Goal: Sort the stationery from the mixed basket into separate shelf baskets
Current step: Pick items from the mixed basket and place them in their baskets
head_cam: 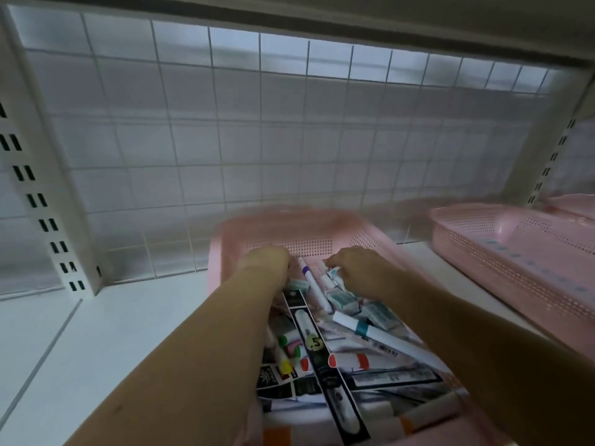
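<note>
Packaged pens (325, 375) and loose markers (360, 329) fill the near end of the pink mixed basket (225, 239), which sits on the white shelf (96, 317). Left hand (267, 262) and right hand (354, 268) reach into its far end, fingers curled downward; whether either grips anything cannot be determined. A second pink basket (515, 252) stands to its right.

The mixed basket (222, 239) sits on the shelf board (112, 317) at lower centre of the frame. In it lie markers (314, 284), boxed erasers (344, 300) and packaged pens (322, 365). The left hand (267, 262) and right hand (357, 265) are in its far end, with one marker between them. To the right stands a second basket (483, 249), with a third basket (573, 204) behind it at the frame edge. A wire grid (257, 123) stands behind them all, with a slotted upright (35, 201) at far left.
</note>
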`<act>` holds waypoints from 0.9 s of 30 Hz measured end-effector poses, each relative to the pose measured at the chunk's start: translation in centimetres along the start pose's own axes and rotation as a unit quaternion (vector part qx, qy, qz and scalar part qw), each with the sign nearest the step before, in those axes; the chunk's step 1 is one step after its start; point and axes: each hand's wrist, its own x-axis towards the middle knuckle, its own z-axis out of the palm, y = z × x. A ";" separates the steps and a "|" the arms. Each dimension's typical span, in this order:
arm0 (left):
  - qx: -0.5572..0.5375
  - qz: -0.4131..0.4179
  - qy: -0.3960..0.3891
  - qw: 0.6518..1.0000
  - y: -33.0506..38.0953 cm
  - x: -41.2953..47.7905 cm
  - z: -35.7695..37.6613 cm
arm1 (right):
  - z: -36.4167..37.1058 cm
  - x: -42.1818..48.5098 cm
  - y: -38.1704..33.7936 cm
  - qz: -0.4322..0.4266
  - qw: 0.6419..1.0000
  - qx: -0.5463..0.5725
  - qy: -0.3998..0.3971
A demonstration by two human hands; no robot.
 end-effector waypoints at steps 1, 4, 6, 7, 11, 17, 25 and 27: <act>0.003 -0.003 0.001 1.000 0.1 0.0 0.0 | 0.0 0.0 0.0 -0.002 1.000 -0.007 0.001; -0.027 -0.006 -0.025 0.999 0.0 0.2 0.3 | 0.0 -0.1 -0.1 -0.010 1.000 -0.023 -0.002; -0.050 -0.002 -0.061 0.997 -0.2 0.3 0.5 | 0.0 -0.1 -0.1 -0.004 1.000 -0.019 -0.004; -0.058 -0.003 -0.074 0.996 -0.2 0.2 0.5 | 0.0 -0.2 -0.1 -0.003 1.000 -0.021 -0.005; -0.064 0.002 -0.045 0.997 -0.1 -0.2 0.1 | -0.3 -0.4 -0.2 -0.001 1.000 -0.006 -0.006; -0.153 -0.024 0.007 0.988 0.1 -0.4 -0.4 | -0.9 -0.7 -0.3 0.036 0.996 0.079 0.037; -0.360 -0.026 0.008 0.933 0.6 -0.7 -1.1 | -2.5 -1.6 -0.3 0.092 0.907 0.398 0.107; -0.403 -0.035 0.016 0.915 0.6 -0.9 -1.5 | -3.1 -2.1 -0.4 0.098 0.864 0.486 0.089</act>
